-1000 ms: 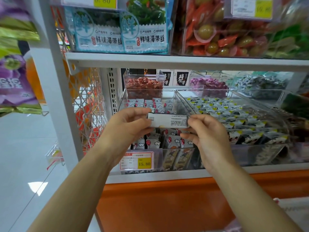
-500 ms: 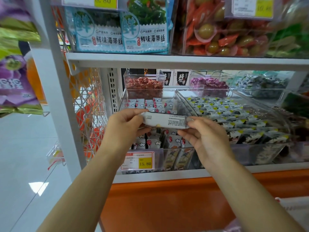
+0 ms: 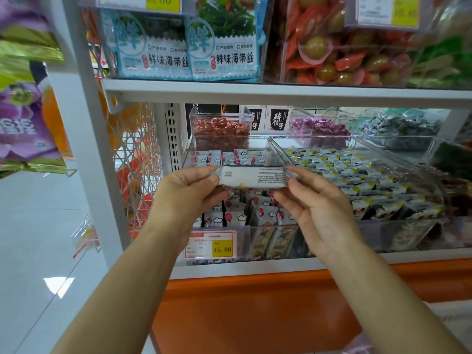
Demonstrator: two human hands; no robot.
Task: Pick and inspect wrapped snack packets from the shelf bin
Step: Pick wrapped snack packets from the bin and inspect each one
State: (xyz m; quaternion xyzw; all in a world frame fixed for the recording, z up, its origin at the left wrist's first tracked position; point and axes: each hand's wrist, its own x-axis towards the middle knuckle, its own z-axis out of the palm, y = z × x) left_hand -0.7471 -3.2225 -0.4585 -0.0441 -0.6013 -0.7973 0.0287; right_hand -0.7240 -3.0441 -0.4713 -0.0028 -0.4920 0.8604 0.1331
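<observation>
Silver packet (image 3: 251, 177), ends pinched by left hand (image 3: 189, 192) and right hand (image 3: 319, 208), above clear bin (image 3: 245, 226).

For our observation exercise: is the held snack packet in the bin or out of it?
Out. The left hand and right hand pinch the snack packet by its ends, holding it level above the clear bin.
</observation>
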